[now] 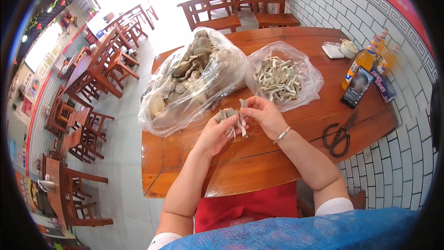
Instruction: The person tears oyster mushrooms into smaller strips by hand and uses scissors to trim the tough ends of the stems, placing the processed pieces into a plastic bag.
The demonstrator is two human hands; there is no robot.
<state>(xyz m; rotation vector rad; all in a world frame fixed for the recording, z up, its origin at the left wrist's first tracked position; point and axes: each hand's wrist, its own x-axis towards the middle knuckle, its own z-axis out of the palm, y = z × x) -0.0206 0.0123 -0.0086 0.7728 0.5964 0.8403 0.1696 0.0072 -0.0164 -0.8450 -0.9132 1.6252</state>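
My left hand [219,132] holds a small bunch of torn oyster mushroom strips [231,122] over the wooden table [242,166]. Between the thumb and finger of my right hand [266,115] is a single mushroom strip [243,104], close beside that bunch. Beyond my left hand lies a large clear plastic bag [222,76] of whole oyster mushrooms [187,67], its mouth spread wide. A smaller clear bag [310,76] rests just past my right hand, with a heap of shredded mushroom [279,78] inside.
Black-handled scissors [338,139] lie at the right. Behind them a phone [357,87] leans against bottles of orange drink [367,53] and a blue box [383,85]. A white lidded pot [348,48] and a napkin pack [333,50] sit near the tiled wall [322,10].
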